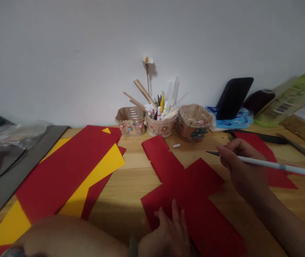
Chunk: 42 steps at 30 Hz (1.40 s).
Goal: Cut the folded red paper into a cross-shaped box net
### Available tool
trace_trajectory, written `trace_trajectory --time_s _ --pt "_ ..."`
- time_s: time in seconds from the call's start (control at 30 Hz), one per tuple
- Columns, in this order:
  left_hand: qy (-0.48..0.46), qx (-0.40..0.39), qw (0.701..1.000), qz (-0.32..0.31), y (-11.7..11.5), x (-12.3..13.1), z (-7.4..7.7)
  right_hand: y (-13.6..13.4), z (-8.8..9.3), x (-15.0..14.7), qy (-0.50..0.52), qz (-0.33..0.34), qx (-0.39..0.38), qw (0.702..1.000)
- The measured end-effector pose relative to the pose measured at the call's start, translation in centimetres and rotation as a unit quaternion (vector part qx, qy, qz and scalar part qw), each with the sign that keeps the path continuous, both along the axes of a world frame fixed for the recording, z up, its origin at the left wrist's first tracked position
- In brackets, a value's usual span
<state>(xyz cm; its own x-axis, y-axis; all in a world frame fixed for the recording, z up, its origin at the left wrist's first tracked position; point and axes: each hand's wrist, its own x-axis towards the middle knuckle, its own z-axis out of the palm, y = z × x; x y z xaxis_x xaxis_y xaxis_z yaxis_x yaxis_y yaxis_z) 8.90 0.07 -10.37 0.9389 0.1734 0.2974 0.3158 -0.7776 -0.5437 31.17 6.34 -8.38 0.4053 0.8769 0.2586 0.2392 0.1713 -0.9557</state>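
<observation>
A red paper cutout [180,189], shaped like a cross with notched edges at its far end, lies flat on the wooden table [117,191]. My left hand [165,233] rests on its near left part, fingers spread and holding nothing. Above the table, to the right of the cutout, my right hand [244,164] is closed around a white brush pen [280,166]. The pen's dark tip points left and touches nothing. A small white cap [176,145] lies just beyond the cutout.
Red sheets [69,167] and yellow sheets [108,160] overlap at left. Along the wall stand decorated baskets [161,125], the middle one full of pens and sticks. A phone [234,98], a leaning green bottle [288,98], scissors [302,150] and red scraps [259,148] are at right.
</observation>
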Motion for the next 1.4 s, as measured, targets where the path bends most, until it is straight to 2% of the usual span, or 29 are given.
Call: trace_trajectory --time_s 0.23,0.47,0.67,0.9,1.03,1.13,1.27,1.4 --pt "-0.027 -0.005 0.999 -0.039 0.1 0.3 -0.1 -0.1 -0.2 0.2 -0.024 0.007 -0.019 1.000" --pt "-0.109 0.010 0.994 -0.025 0.1 0.6 -0.2 -0.4 0.3 -0.2 -0.022 0.005 -0.023 0.999" --pt "-0.043 0.006 0.997 -0.069 0.5 0.6 -0.3 -0.2 0.8 -0.8 -0.037 -0.003 -0.059 0.998" --pt "0.010 -0.005 0.997 -0.082 0.5 0.8 -0.3 -0.1 0.9 -1.0 -0.068 0.047 -0.069 0.994" --pt "-0.016 0.014 0.996 -0.089 0.6 1.0 -0.3 -0.5 1.2 -1.5 -0.086 0.107 -0.113 0.984" --pt "-0.038 0.017 0.994 -0.098 0.7 1.0 -0.2 -0.6 0.7 -1.8 -0.110 0.150 -0.133 0.974" --pt "-0.038 0.026 0.994 -0.101 0.7 0.9 -0.1 -0.5 -0.2 -1.6 -0.107 0.161 -0.150 0.970" --pt "-0.035 -0.012 0.994 -0.104 0.7 0.9 -0.1 -0.4 -0.5 -1.4 -0.097 0.172 -0.145 0.970"
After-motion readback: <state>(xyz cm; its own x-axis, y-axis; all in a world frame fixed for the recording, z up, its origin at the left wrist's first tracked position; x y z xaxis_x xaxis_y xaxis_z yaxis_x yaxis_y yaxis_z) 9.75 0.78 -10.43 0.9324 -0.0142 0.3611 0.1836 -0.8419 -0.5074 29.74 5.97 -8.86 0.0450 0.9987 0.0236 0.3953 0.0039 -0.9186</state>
